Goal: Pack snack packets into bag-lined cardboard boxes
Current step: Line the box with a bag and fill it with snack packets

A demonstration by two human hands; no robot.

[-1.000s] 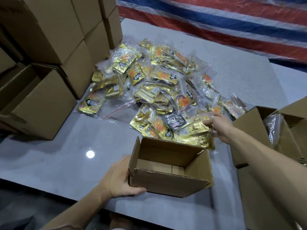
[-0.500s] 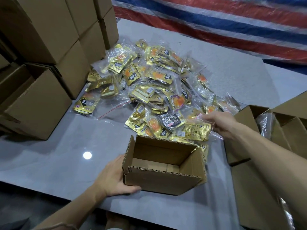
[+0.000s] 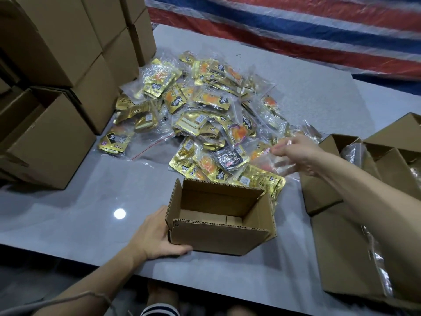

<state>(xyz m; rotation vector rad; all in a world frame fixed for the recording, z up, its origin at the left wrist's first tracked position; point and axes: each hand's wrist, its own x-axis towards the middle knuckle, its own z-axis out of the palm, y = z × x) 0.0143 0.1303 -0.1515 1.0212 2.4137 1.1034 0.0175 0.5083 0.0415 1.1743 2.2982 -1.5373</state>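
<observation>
A small open cardboard box [image 3: 218,238] stands near the table's front edge, with only bare cardboard visible inside. My left hand [image 3: 155,238] grips its left side, thumb along the front bottom. Behind the box lies a heap of gold snack packets [image 3: 205,110] in clear bags. My right hand [image 3: 298,153] hovers at the heap's right edge, fingers curled on a clear bag of packets [image 3: 282,166] that looks blurred and lifted slightly off the pile.
Stacked closed cartons [image 3: 57,87] fill the left side of the grey table [image 3: 91,213]. Open cartons lined with clear plastic [image 3: 355,179] stand at the right, under my right forearm. A red, white and blue striped tarp [image 3: 296,30] lies beyond the table.
My right hand has risen a little from the heap's right edge with a clear bag in its fingers. The left hand stays on the box.
</observation>
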